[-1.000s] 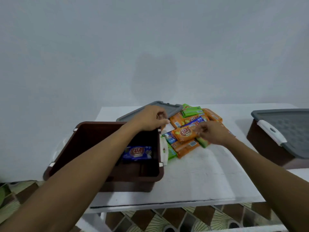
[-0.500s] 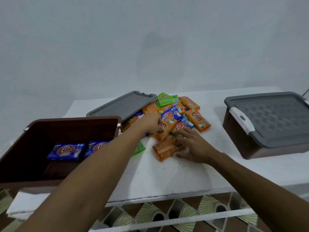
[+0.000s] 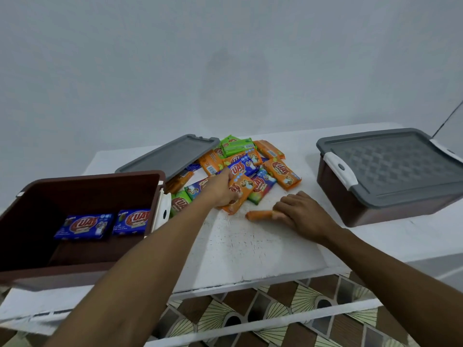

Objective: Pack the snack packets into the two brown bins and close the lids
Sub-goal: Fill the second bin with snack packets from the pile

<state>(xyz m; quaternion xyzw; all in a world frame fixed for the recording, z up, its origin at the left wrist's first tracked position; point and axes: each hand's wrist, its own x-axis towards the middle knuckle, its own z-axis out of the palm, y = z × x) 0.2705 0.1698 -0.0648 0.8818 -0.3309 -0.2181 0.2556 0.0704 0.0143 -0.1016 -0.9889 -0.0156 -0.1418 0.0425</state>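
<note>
The tabletop is white. Both bins are brown; their lids are grey, the right one diamond-textured with white latches. The snack packets are orange, green and blue with red logos. The floor tiles show brown-and-cream fan patterns.

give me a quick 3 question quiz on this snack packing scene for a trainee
1. True or false: the bin on the right has its lid on.
2. How many blue packets lie in the open bin?
3. What colour is the packet in the left hand? A green, B orange, C blue

Key: 1 true. 2 two. 3 B; that orange packet is at the near edge of the pile.
</note>
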